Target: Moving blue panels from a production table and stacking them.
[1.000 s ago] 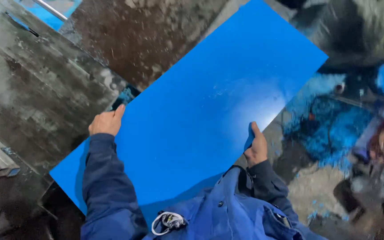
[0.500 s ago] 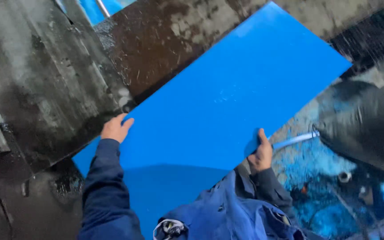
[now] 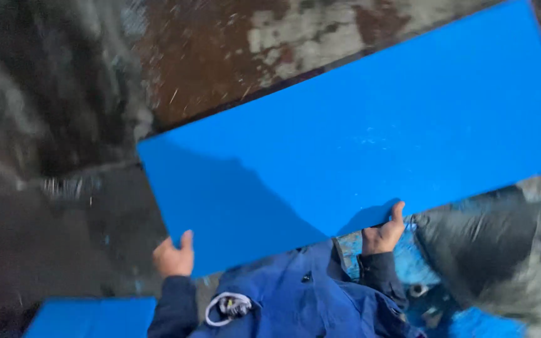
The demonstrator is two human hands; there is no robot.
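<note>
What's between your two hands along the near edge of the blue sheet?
In the head view, only the blue sheet edge and the blue jacket below it lie between left hand and right hand.

Second blue sheet (image 3: 89, 318) bottom left, dark bag (image 3: 471, 250) right, wet stained floor (image 3: 220, 56).

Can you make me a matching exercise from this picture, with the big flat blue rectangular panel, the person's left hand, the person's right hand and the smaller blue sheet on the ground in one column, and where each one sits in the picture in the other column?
Things:
1. big flat blue rectangular panel
2. left hand
3. right hand
4. smaller blue sheet

Places:
A. bottom left corner of the picture, on the dark ground
B. gripping the panel's near edge, right of the blue jacket
C. stretching across the middle, tilted up to the right
D. gripping the panel's lower left corner

Pairs: 1-C, 2-D, 3-B, 4-A
</note>
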